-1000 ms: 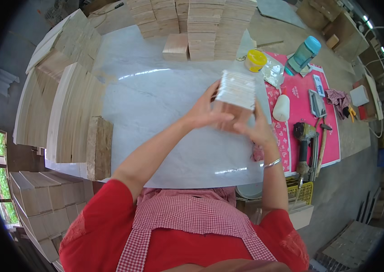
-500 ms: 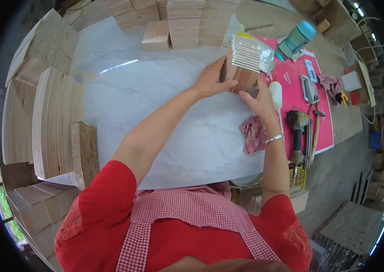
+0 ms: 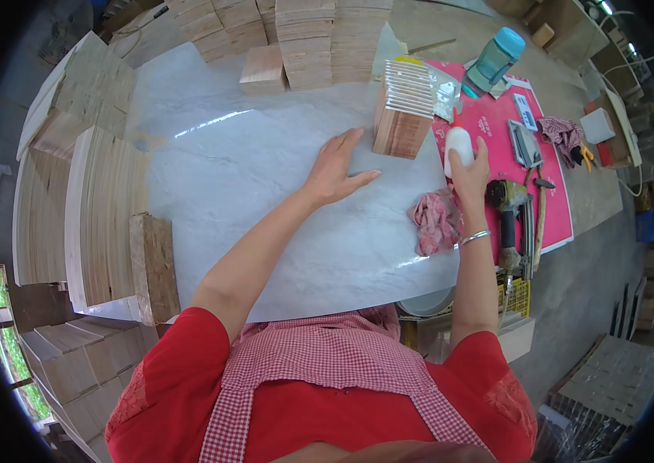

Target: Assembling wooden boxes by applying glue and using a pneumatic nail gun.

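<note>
My left hand is open over the white sheet, its fingers stretched and thumb spread, a little short of a wooden block. That block stands upright by itself, with pale stripes across its top and reddish-brown grain on its front. On its right, my right hand is around the lower part of a white squeeze bottle with a red tip. The thumb lies against the bottle; one finger points up along its right side, and the other fingers are mostly hidden. A crumpled pink cloth lies left of my right wrist.
Wooden board stacks line the left side and far edge of the white-covered table. On a pink sheet at right are a teal water bottle, a nail gun and a hammer.
Both hands have let go of the striped wooden block. My left hand has drawn back to the left; my right hand has moved onto the white bottle, which has shifted slightly.
</note>
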Tool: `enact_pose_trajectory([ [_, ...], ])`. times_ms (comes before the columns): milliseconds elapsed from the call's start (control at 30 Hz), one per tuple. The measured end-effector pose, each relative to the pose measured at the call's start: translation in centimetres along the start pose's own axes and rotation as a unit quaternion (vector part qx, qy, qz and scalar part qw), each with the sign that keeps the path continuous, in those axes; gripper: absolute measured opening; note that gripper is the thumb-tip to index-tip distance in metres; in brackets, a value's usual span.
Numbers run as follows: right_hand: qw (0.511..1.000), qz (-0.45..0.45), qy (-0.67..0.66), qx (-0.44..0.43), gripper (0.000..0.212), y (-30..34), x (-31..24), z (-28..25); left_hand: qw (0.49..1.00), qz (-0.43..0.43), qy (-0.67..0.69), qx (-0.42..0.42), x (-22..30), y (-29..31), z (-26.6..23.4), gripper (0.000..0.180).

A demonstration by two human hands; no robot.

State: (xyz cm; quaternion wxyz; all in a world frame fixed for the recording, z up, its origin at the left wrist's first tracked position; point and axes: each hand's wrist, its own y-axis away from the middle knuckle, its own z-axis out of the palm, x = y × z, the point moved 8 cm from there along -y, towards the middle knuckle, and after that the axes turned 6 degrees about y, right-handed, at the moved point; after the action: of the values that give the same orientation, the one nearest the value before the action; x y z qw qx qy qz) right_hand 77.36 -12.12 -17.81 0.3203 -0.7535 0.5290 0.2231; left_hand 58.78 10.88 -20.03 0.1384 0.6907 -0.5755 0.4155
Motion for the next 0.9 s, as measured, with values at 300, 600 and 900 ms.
enact_pose_trajectory([
  [300, 0.993, -0.054, 0.079, -0.072, 0.070, -3.9, 0.8, 2.6, 1.000, 0.020, -0.019, 0.010, 1.5, 1.6, -0.6, 0.077],
  [600, 0.997, -0.002, 0.061, -0.038, 0.046, -10.4, 3.4, 3.7, 0.999, 0.028, -0.024, 0.028, 1.8, 1.4, -0.9, 0.069],
  [900, 0.985, -0.016, 0.167, -0.027, 0.020, -15.1, 4.0, 6.5, 1.000, 0.012, -0.001, 0.021, 1.8, 1.6, -1.0, 0.067],
])
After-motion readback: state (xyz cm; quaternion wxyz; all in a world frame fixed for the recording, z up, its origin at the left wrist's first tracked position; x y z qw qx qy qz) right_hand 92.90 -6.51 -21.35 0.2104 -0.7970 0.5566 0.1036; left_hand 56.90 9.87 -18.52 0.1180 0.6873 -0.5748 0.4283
